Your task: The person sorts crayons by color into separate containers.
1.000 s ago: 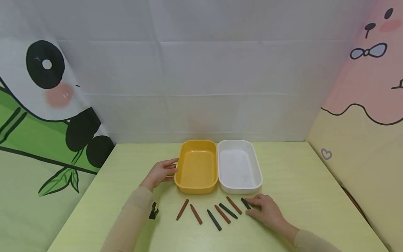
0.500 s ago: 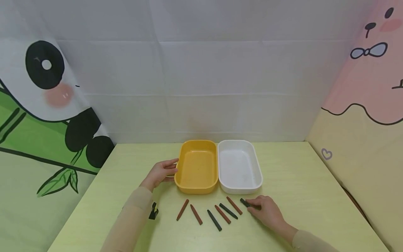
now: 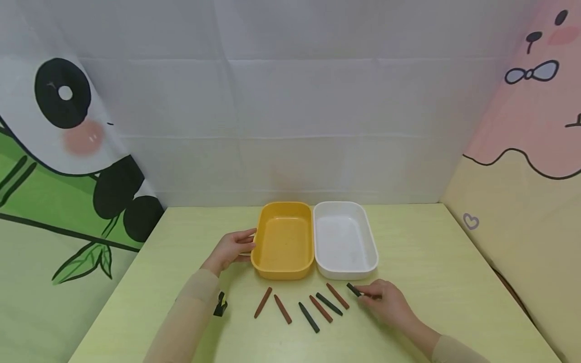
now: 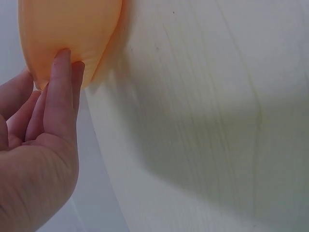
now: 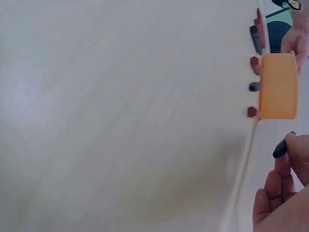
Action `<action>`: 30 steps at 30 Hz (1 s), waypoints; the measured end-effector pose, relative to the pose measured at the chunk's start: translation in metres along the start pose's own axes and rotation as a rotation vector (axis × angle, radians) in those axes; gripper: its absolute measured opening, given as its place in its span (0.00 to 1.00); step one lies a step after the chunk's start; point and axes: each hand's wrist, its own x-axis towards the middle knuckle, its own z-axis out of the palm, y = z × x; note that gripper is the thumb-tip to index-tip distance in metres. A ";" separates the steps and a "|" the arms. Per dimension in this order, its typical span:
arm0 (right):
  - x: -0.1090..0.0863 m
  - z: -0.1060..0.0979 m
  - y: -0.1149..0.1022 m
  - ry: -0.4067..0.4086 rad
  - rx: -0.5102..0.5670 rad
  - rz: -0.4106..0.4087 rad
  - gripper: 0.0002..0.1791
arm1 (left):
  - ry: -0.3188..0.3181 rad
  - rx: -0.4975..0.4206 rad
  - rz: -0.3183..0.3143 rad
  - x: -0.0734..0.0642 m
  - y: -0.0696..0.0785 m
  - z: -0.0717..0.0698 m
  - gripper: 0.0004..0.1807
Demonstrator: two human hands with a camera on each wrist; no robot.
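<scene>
My right hand [image 3: 386,300] pinches a dark crayon [image 3: 353,289] between thumb and fingertips, in front of the white tray [image 3: 346,275]. In the right wrist view the dark crayon [image 5: 280,149] sticks out past the thumb. My left hand [image 3: 230,249] rests its fingertips against the outer left side of the yellow tray [image 3: 283,275]; the left wrist view shows fairly straight fingers [image 4: 60,96] along the tray wall. To the left of the pinched crayon lie several reddish-brown crayons [image 3: 283,309] and two dark crayons [image 3: 309,317] on the table.
Both trays stand side by side on the light yellow table [image 3: 436,272], near the pale cloth backdrop [image 3: 290,126]. A small black item [image 3: 220,304] shows beside the left sleeve [image 3: 188,312]. Printed cloths flank the table left and right.
My right hand has shifted its hold on the dark crayon and risen slightly with it. The left hand, both trays and the other crayons have stayed put.
</scene>
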 end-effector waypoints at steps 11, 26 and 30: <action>0.011 -0.014 -0.027 0.040 0.095 0.020 0.12 | 0.001 0.012 0.005 -0.001 0.003 0.001 0.28; 0.059 -0.009 -0.044 0.101 0.225 0.108 0.14 | 0.019 0.041 0.009 0.001 0.000 0.002 0.28; 0.071 -0.003 -0.047 0.102 0.245 0.118 0.14 | 0.014 0.046 0.013 0.001 0.001 0.002 0.28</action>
